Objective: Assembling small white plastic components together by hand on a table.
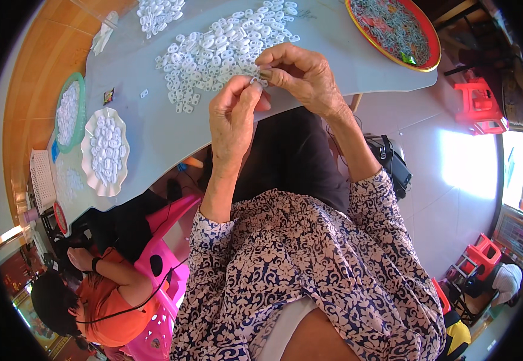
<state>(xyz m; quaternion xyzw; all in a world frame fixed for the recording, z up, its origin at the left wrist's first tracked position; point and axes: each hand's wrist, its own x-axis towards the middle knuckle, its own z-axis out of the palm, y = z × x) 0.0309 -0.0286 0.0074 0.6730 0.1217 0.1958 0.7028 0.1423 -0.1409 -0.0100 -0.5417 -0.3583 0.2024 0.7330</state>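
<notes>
Over the near edge of the grey table, my two hands meet with their fingertips almost touching. My left hand is closed in a pinch on a small white plastic piece, mostly covered by the thumb and fingers. Thumb and forefinger of my right hand are pressed together right beside it; what they hold is too small to make out. Just beyond the hands spreads a loose pile of small white oval plastic pieces with holes in them.
A red round tray of thin grey metal bits stands at the far right. On the left are a white scalloped dish and a green basket, both holding white pieces. A person in orange sits at lower left; red stools stand right.
</notes>
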